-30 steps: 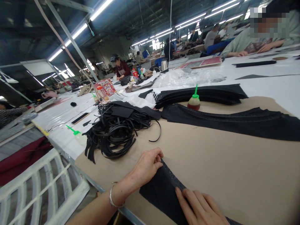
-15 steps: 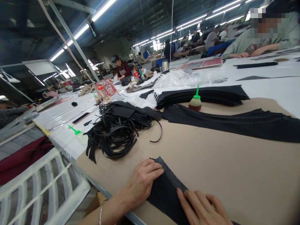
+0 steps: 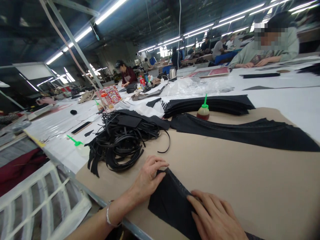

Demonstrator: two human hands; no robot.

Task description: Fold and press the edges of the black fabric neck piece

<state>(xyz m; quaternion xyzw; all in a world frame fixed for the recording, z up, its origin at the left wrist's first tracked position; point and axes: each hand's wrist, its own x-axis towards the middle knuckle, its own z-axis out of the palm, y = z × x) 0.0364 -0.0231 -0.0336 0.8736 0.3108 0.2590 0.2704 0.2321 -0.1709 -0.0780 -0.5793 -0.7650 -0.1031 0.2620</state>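
A black sheet piece (image 3: 172, 203), of leather or a similar material, lies slantwise before me on brown board, with a narrow dark grey strip along its upper right edge. My left hand (image 3: 150, 175) has the far corner between thumb and fingers; the fingertips reach just past the end. Lower down, my right hand (image 3: 216, 215) rests on the piece and its edge strip, fingers stretched out. Its palm covers part of the piece, whose near end continues out from under the hand at the bottom of the view.
Beyond my hands lie tangled black strips (image 3: 125, 140), fanned black pieces (image 3: 245, 131) and a black stack (image 3: 210, 105). A green-tipped bottle (image 3: 203, 112) stands between them; another green-nozzled bottle (image 3: 79, 145) is left. A white slatted rack (image 3: 47, 200) adjoins the table edge. Co-workers sit farther back.
My left thumb has come onto the top of the corner and its fingers have lifted toward the far end. The grey strip shows narrower. The whole view has shifted slightly.
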